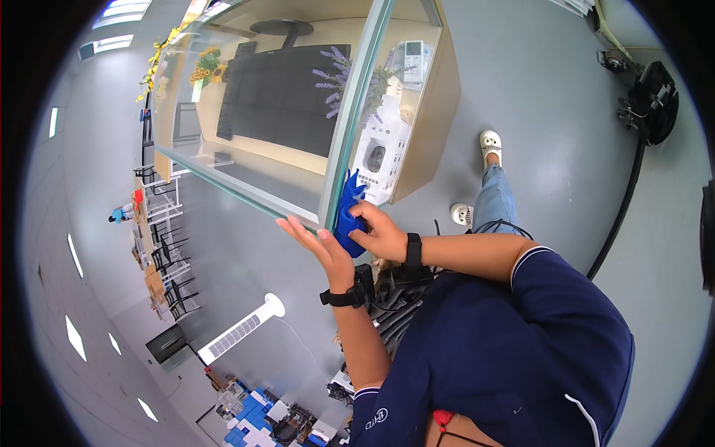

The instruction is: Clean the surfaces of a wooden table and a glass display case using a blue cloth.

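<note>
A blue cloth (348, 216) is bunched in my right hand (383, 235), which presses it against the greenish edge of a glass panel (350, 119). My left hand (316, 242) is held open and flat, palm toward the glass, touching the panel's lower corner just left of the cloth. Both wrists wear black bands. Through the glass I see a black mat (283, 93), purple artificial flowers (339, 78) and white remote-like devices (381, 156).
A wooden desk surface (439, 97) lies behind the glass. My jeans leg and white shoes (489, 145) stand on the grey floor. A black cable and black device (652, 100) lie at right. A white tower fan (242, 328) and blue tiles (249, 417) are lower left.
</note>
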`<state>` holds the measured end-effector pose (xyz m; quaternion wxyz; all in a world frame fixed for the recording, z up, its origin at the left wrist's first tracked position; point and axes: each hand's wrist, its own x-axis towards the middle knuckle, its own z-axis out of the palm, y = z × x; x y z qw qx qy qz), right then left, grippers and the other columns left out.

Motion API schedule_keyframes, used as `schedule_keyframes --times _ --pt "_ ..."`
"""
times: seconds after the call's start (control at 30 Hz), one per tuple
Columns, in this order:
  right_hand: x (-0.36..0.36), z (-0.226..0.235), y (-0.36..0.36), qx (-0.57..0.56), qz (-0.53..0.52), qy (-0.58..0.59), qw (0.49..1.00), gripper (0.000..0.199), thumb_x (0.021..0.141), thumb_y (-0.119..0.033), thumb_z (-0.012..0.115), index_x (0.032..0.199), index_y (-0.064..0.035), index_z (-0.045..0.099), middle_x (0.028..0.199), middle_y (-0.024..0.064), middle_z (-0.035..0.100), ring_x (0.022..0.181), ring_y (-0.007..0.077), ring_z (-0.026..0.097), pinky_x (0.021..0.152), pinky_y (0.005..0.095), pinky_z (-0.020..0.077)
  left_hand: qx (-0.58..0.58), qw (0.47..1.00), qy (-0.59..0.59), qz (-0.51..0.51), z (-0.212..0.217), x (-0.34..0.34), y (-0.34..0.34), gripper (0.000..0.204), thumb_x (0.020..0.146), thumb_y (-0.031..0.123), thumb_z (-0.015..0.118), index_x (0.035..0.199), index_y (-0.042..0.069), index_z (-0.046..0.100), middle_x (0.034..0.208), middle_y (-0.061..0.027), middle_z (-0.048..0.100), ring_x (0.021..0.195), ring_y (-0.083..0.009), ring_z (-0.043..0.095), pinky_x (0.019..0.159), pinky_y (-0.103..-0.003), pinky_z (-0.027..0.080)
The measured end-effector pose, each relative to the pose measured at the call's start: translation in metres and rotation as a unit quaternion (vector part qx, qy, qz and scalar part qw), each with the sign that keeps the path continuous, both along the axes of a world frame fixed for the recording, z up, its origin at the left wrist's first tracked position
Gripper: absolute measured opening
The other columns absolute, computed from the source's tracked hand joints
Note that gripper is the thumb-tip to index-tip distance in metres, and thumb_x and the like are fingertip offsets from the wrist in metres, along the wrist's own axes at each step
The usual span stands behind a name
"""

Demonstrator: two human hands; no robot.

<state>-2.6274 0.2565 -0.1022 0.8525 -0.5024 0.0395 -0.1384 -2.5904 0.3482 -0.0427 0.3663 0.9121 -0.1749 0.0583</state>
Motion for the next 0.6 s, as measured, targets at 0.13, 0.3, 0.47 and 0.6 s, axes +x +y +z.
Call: schedule_keyframes --times 0.13,0.3,0.47,0.6 --pt "-0.006 -0.055 -0.004 -0.217 -0.04 -0.046 0.974 0.022 0.074 0.0 0.057 0.093 -0.0048 0.048 0.089 0.0111 0.049 0.087 0.0278 0.05 0.077 0.0351 0.0405 -0.008 1.0 -0.001 0.006 -0.001 0.0 -0.003 0.062 0.094 0.038 0.025 0.136 -0.003 0.007 0.145 -0.0169 -0.007 0.134 -0.0285 -0.005 0.107 -0.041 0.001" --pt "-0.004 -0.174 -0.015 -0.242 -0.047 0.224 0.943 0.025 0.07 0.002 0.055 0.092 -0.0082 0.049 0.087 0.0177 0.054 0.083 0.0362 0.053 0.074 0.04 0.0432 -0.018 1.0 -0.005 0.012 -0.001 -0.002 -0.005 0.062 0.094 0.038 0.025 0.137 -0.003 0.005 0.144 -0.0168 -0.008 0.134 -0.0281 -0.006 0.107 -0.04 0.001" --pt "-0.003 -0.21 -0.042 -0.322 0.01 0.3 0.898 0.028 0.069 0.001 0.052 0.095 -0.0095 0.049 0.097 0.0214 0.055 0.092 0.0387 0.053 0.078 0.0417 0.0426 -0.027 0.999 0.017 0.01 0.001 -0.003 -0.006 0.062 0.094 0.036 0.026 0.137 -0.002 0.001 0.144 -0.0167 -0.009 0.134 -0.0277 -0.008 0.107 -0.039 -0.001" --pt "-0.008 -0.163 -0.07 -0.336 0.05 0.315 0.886 0.026 0.072 -0.007 0.05 0.098 -0.0098 0.05 0.1 0.0189 0.056 0.095 0.0366 0.052 0.081 0.0403 0.0424 -0.042 0.999 0.01 0.02 0.002 -0.002 -0.002 0.062 0.094 0.035 0.026 0.137 -0.001 0.001 0.144 -0.0166 -0.01 0.134 -0.0278 -0.008 0.107 -0.039 -0.002"
